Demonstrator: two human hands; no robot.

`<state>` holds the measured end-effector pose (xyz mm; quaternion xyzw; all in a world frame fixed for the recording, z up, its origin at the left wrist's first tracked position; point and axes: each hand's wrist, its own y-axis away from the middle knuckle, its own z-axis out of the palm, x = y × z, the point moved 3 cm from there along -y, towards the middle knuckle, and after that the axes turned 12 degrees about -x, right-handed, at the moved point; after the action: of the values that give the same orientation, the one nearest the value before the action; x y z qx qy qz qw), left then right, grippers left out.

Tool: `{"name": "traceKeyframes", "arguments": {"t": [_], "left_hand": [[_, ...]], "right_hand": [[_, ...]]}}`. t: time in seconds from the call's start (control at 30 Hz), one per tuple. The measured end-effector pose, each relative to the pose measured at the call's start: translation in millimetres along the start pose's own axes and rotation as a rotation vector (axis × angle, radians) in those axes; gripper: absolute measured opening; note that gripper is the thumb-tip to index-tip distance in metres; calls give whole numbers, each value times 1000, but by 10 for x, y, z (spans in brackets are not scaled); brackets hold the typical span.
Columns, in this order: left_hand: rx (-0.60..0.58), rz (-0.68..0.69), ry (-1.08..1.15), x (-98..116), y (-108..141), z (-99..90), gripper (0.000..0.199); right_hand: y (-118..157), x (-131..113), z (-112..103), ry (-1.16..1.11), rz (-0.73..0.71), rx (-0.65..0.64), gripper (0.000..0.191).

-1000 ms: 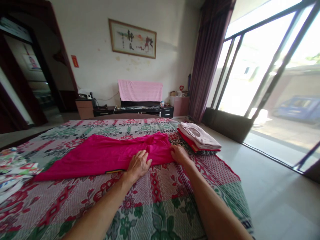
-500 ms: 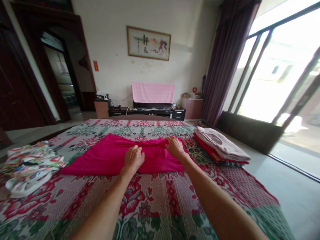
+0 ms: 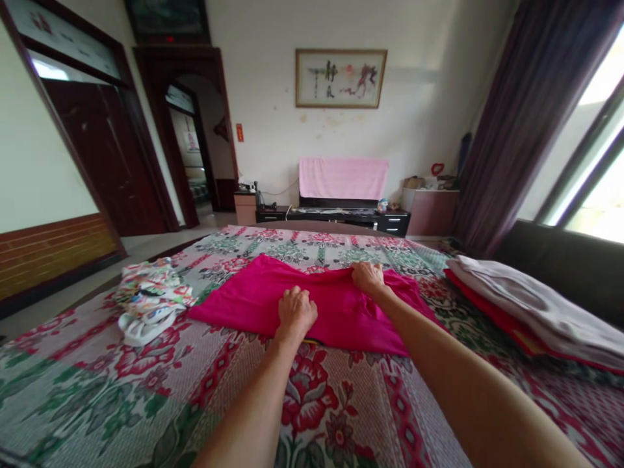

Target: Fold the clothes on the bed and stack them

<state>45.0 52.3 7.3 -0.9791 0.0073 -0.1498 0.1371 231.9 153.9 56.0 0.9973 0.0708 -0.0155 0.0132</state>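
Magenta and laid flat, one garment point(image 3: 336, 309) stretches across the middle of a floral cover point(image 3: 312, 390), its long axis running from the cover's left side toward its right, its slanted, tapering end pointing left. Two bare hands touch the fabric. The left hand point(image 3: 297, 311) rests mid-cover, fingers bent and close together; the right hand point(image 3: 369, 278), nearer the cover's far edge, curls its fingers at the garment's far border. Whether either is clamped on cloth cannot be told. One crumpled printed garment point(image 3: 151, 292) lies on the cover's left, one stack of folded clothes point(image 3: 531, 305) on its right. Beyond the cover hang one pink towel point(image 3: 344, 179) and one framed picture point(image 3: 341, 78).
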Motion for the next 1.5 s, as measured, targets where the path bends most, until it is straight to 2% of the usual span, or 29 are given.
{"name": "traceKeyframes", "arguments": {"t": [0.1, 0.23, 0.43, 0.57, 0.8, 0.93, 1.07, 1.17, 1.37, 1.5], "left_hand": [[-26, -13, 34, -30, -13, -23, 26], [-23, -41, 47, -71, -39, -55, 25], [1, -77, 56, -127, -187, -128, 27], [71, -66, 7, -294, -404, -223, 30], [4, 43, -109, -746, -972, -264, 34], [-56, 115, -96, -802, -1160, -132, 41], [-164, 38, -162, -816, -1196, -17, 50], [-209, 13, -187, -819, -1212, -8, 42], [-114, -66, -160, -897, -1270, -114, 35], [49, -150, -62, -995, -1291, -308, 37]], "right_hand": [[3, 5, -97, -49, 22, -3, 38], [186, 22, -123, -77, -3, 52, 37], [399, -2, 157, -96, -46, 100, 33], [426, -30, 318, -108, -75, 171, 32], [417, -16, 357, -161, -43, 202, 31], [413, -9, 357, -181, -42, 199, 32], [421, -3, 360, -184, -48, 197, 32], [434, 4, 349, -179, -33, 209, 34], [426, 55, 296, -201, 35, 189, 37], [410, 75, 231, -259, 43, 267, 37]]}}
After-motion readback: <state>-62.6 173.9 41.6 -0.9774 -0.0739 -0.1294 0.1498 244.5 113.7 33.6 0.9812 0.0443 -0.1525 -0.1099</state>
